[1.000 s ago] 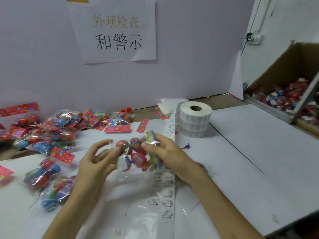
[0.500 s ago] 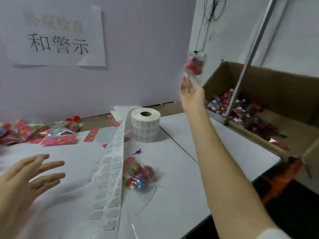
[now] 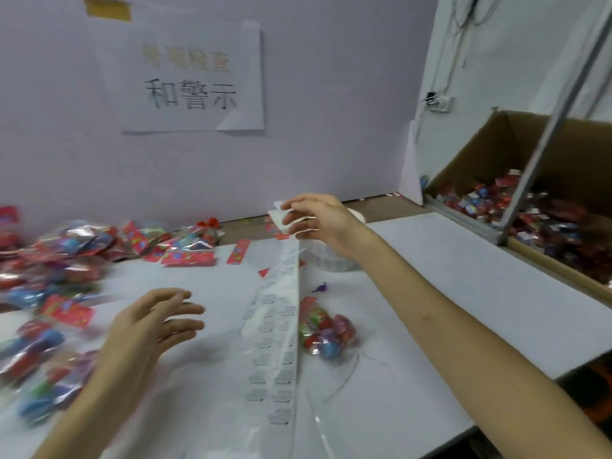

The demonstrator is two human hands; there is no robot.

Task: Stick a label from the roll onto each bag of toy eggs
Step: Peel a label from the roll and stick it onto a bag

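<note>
- Your right hand [image 3: 318, 223] is back from the box [image 3: 480, 154], where half a second ago it was letting a bag go. It now hovers over the roll [image 3: 331, 263] with fingers loose and spread, holding nothing I can make out.
- Your left hand [image 3: 155, 323] has come in from the near-left edge. It hovers over the table [image 3: 463, 276] with fingers straight and apart, empty.
- The strip [image 3: 281, 326] runs from the roll toward you, flat on the table between your hands. Printed labels show along most of its length, so you have plenty left.
- One bag [image 3: 326, 332] lies just right of the strip, near its edge and untouched by either hand. Motion blur keeps me from telling whether it carries a label.
- The pile [image 3: 73, 243] covers the far left of the table and reaches down toward your left forearm. I judge these bags are waiting for labels, though no label could be read on them at this sharpness.
- The box holds a heap of bags. Going by the one you have just sent there, I take them as finished.
- One cycle looks closed, and no bag or label is in hand.
- I judge you well short of the end, with the lone bag and the whole pile left.
- The next cycle probably starts at the roll, where your right hand already is.
</note>
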